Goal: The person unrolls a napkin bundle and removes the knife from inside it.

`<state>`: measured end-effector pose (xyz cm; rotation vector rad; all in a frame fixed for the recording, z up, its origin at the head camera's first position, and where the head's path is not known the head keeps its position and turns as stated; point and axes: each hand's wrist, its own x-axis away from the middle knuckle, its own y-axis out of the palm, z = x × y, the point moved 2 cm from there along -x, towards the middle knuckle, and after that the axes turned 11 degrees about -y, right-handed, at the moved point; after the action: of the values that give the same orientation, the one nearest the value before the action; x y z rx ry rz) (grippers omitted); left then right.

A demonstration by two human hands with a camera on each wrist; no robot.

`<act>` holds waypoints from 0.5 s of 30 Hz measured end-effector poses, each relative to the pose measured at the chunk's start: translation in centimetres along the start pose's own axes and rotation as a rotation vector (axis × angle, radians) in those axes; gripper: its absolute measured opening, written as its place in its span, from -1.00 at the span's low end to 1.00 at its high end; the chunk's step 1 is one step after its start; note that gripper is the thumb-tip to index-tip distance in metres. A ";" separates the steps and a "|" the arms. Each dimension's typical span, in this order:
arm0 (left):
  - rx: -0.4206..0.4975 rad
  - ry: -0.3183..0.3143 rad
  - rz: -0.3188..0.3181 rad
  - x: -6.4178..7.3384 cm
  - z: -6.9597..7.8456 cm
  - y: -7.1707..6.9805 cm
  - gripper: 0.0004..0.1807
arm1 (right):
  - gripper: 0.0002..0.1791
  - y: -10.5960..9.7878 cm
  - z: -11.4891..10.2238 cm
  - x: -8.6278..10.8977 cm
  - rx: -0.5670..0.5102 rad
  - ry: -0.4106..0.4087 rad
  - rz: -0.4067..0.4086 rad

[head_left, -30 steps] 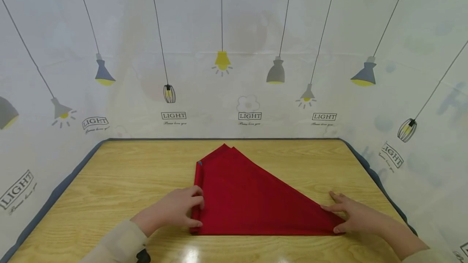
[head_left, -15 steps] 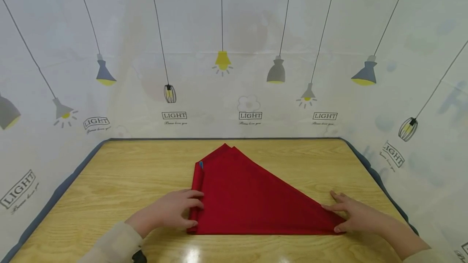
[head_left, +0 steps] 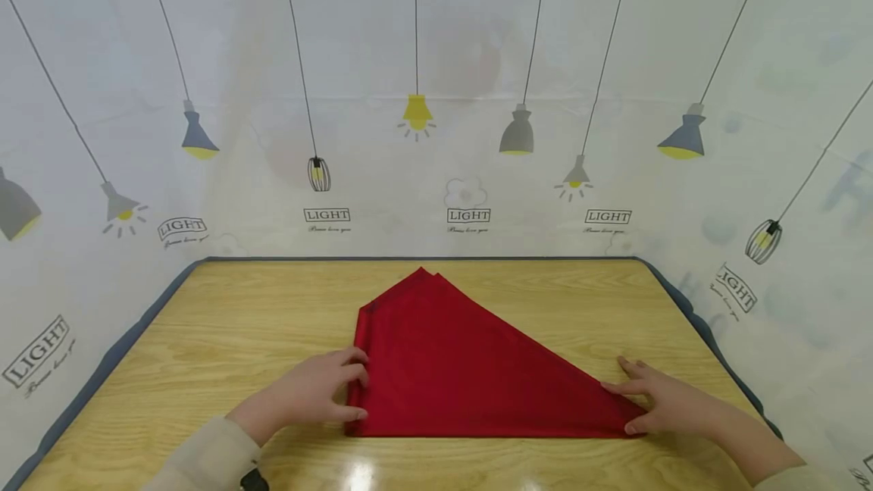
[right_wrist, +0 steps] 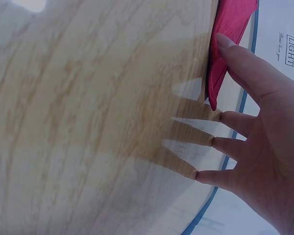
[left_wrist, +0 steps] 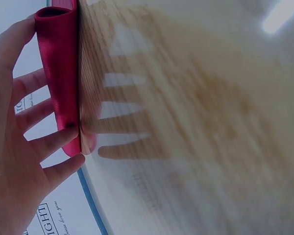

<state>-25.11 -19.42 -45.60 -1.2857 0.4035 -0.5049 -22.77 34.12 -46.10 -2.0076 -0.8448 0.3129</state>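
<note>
A red cloth [head_left: 464,370], folded to a pointed shape, lies flat on the wooden table. Its left edge forms a narrow roll [left_wrist: 61,68], with a hollow end showing in the left wrist view. My left hand [head_left: 314,392] rests on that roll, fingers spread along it and the thumb at its near end. Over the cloth's pointed right corner [right_wrist: 218,73] lies my right hand [head_left: 671,404]. Its thumb touches the corner and its index finger the sloping edge, while the other fingertips [right_wrist: 215,142] rest on the table with straight fingers.
The wooden table [head_left: 204,354] has a blue-grey border [head_left: 116,358] along its sides and back. A pale wall covering [head_left: 382,36] printed with hanging lamps surrounds it. Light sleeves [head_left: 211,457] cover the forearms, and a black piece [head_left: 255,480] shows at the left cuff.
My left hand has moved a little left with the rolled edge, so the flat part of the cloth reaches further left. The blue spot at the roll's far end has disappeared. My right hand stays put.
</note>
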 end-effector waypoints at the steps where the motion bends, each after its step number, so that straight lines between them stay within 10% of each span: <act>1: 0.001 -0.002 0.002 0.0 0.0 0.0 -0.65 | -0.28 0.0 0.1 0.0 0.008 -0.003 0.001; 15: -0.019 -0.022 -0.027 0.0 -0.6 0.4 -0.73 | -0.28 0.2 0.3 0.0 0.003 0.026 0.003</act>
<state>-25.38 -19.88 -46.10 -1.3154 0.3745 -0.5103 -22.88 34.22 -46.38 -2.0061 -0.8254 0.2892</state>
